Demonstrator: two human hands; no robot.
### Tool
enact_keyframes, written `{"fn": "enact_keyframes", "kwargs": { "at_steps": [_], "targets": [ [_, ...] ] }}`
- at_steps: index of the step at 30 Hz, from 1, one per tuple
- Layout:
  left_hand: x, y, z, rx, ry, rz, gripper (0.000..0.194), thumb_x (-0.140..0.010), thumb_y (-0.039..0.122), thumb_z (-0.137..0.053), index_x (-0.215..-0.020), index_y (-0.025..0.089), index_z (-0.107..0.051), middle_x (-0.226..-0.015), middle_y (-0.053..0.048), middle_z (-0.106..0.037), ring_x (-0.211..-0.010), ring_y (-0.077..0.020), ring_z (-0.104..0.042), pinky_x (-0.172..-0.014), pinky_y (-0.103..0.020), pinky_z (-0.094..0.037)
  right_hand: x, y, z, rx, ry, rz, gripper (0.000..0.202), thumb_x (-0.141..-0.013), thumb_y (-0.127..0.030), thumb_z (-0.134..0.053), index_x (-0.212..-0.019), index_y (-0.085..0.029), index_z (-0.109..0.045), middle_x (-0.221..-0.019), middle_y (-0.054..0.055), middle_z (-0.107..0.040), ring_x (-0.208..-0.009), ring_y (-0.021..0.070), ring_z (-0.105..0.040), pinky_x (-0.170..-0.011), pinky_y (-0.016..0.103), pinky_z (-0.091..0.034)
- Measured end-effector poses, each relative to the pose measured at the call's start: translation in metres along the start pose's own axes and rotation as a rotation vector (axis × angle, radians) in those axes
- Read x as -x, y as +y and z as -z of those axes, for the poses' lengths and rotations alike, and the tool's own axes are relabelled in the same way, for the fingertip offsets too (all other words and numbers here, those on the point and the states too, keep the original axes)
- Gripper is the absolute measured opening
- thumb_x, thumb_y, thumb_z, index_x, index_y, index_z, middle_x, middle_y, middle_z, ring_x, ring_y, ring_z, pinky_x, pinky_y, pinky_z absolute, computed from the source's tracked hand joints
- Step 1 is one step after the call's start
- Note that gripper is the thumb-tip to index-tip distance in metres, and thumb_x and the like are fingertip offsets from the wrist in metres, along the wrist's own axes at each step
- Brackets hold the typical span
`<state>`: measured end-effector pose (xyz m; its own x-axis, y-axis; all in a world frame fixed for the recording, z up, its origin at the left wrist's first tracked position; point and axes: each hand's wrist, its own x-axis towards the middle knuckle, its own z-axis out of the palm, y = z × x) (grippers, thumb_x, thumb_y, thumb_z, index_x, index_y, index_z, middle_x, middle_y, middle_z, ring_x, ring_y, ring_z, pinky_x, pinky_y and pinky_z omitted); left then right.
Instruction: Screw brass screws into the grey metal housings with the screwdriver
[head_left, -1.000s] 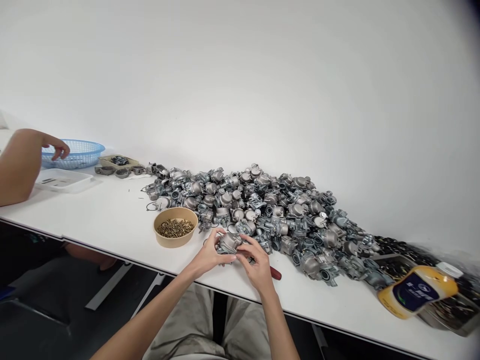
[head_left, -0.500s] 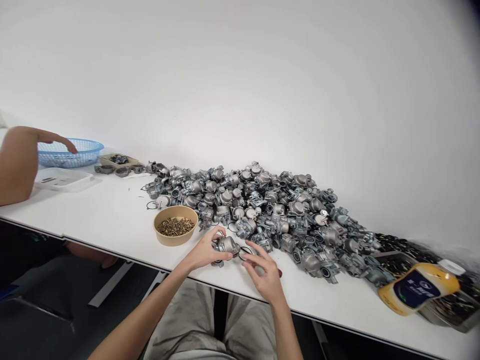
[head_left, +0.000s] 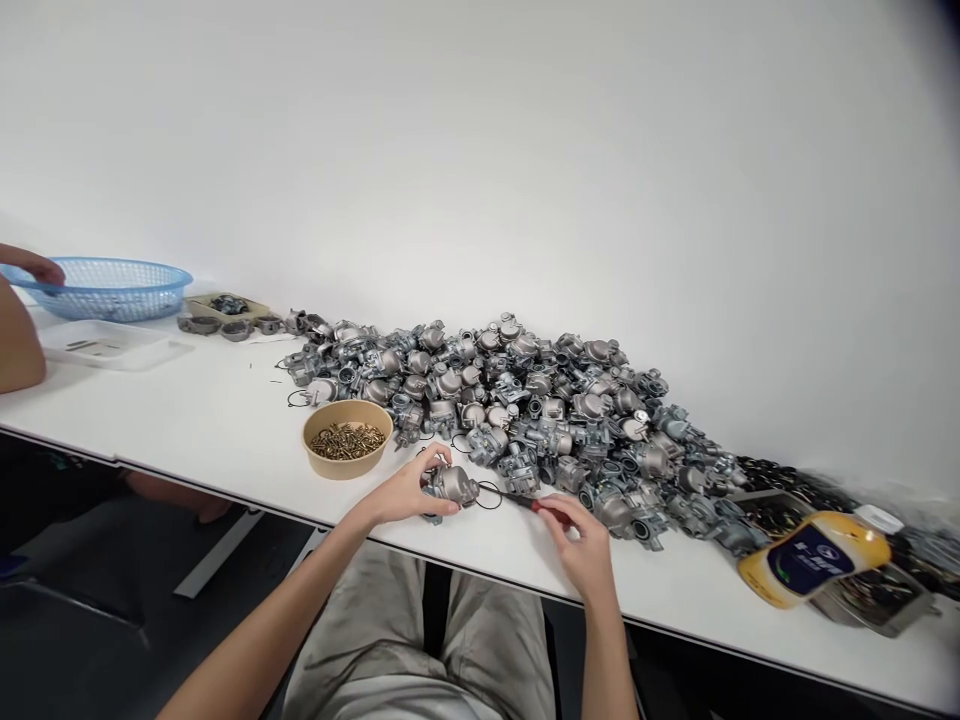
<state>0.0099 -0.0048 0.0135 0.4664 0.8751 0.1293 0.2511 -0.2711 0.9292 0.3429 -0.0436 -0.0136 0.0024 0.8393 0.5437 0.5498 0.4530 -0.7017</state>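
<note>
While the left hand (head_left: 409, 492) grips 1 metal part (head_left: 454, 485), the right hand (head_left: 574, 535), apart from it, grasps 1 red-handled tool (head_left: 551, 512).

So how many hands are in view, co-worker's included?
3: left hand on a metal part, right hand on the red-handled tool, co-worker's hand at the blue basket; another may be hidden.

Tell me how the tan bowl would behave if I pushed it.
The tan bowl would probably slide upright, since it sits wide and low on the flat table. It may feel heavy for its size, given the many small metal pieces inside. Those lie loose and uncovered, so they could shift.
</note>
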Motion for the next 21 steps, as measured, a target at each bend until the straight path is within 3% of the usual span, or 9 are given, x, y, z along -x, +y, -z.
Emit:
{"fn": "enact_keyframes", "kwargs": {
  "at_steps": [4,7,10,16,21],
  "targets": [
    [0.000,0.001,-0.001,-0.054,-0.027,-0.068,0.067,-0.066,0.045,-0.083,-0.120,0.027,-0.047,-0.127,-0.006,-0.054,-0.127,-0.0292,-0.049,-0.103,-0.036,-0.041,-0.003,-0.008,-0.005,-0.268,0.298,0.005,0.019,-0.087,-0.033,-0.070,-0.093,-0.015,-0.070,-0.105,0.013,-0.064,-0.076,0.0209,-0.064,-0.059,0.031,-0.050],
    [0.001,0.003,-0.004,-0.105,-0.029,-0.118,0.064,-0.066,0.042,-0.082,-0.118,0.026,-0.049,-0.121,-0.005,-0.055,-0.115,-0.0273,-0.053,-0.095,-0.034,-0.044,-0.003,-0.014,-0.012,-0.403,0.399,0.028,0.016,-0.089,-0.031,-0.068,-0.093,-0.015,-0.067,-0.100,0.009,-0.061,-0.058,0.0123,-0.057,-0.052,0.027,-0.045],
    [0.003,0.005,-0.005,-0.149,-0.049,-0.150,0.061,-0.069,0.040,-0.080,-0.119,0.026,-0.049,-0.120,-0.004,-0.054,-0.105,-0.0254,-0.055,-0.090,-0.033,-0.045,0.000,-0.015,-0.016,-0.493,0.344,0.054,0.011,-0.092,-0.028,-0.064,-0.093,-0.017,-0.066,-0.098,0.007,-0.059,-0.056,0.0095,-0.053,-0.051,0.026,-0.042],
    [0.004,0.006,-0.005,-0.162,-0.063,-0.166,0.060,-0.072,0.041,-0.079,-0.121,0.026,-0.048,-0.125,-0.005,-0.052,-0.113,-0.0267,-0.052,-0.095,-0.033,-0.042,0.005,-0.012,-0.016,-0.528,0.168,0.068,0.009,-0.095,-0.024,-0.060,-0.094,-0.018,-0.067,-0.093,0.005,-0.057,-0.059,0.0101,-0.054,-0.050,0.024,-0.041],
    [0.004,0.006,-0.005,-0.169,-0.075,-0.166,0.060,-0.072,0.041,-0.078,-0.121,0.026,-0.047,-0.124,-0.005,-0.052,-0.109,-0.0261,-0.053,-0.092,-0.033,-0.044,0.004,-0.009,-0.017,-0.546,0.145,0.072,0.009,-0.095,-0.023,-0.060,-0.094,-0.018,-0.067,-0.093,0.006,-0.055,-0.063,0.0115,-0.054,-0.050,0.024,-0.042]
  ]
}}
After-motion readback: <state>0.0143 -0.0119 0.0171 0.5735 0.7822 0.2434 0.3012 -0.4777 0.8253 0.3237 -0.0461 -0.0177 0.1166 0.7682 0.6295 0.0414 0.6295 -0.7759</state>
